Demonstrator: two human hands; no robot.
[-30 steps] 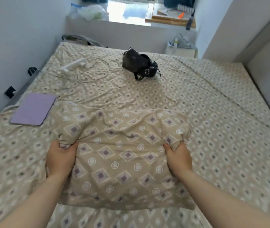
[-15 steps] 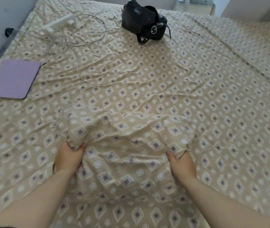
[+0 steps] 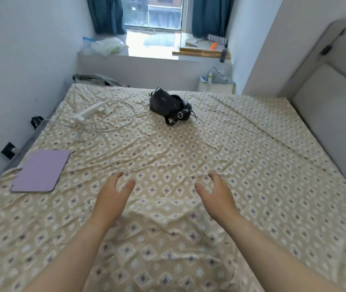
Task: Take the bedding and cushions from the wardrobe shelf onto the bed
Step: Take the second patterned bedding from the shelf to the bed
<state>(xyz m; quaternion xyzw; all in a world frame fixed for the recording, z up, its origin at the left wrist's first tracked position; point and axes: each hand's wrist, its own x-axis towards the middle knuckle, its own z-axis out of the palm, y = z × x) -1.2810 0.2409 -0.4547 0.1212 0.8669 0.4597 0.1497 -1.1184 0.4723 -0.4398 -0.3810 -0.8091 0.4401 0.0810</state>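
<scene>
A beige pillow (image 3: 168,239) with the same diamond pattern as the sheet lies flat on the bed (image 3: 252,165) near its front edge, between my forearms. My left hand (image 3: 113,199) hovers above the pillow's far left part, fingers spread, holding nothing. My right hand (image 3: 216,197) is level with it on the right, also open and empty. Both palms face inward. The wardrobe shelf is out of view.
A purple tablet case (image 3: 41,171) lies at the bed's left edge. A white power strip (image 3: 89,111) with tangled cables and a black handbag (image 3: 168,105) sit farther back. A padded headboard (image 3: 332,114) runs along the right; a window ledge (image 3: 153,53) is beyond.
Both hands let go of the pillow and lifted off it with fingers spread. The pillow now rests on the bed. The view tilted up toward the window.
</scene>
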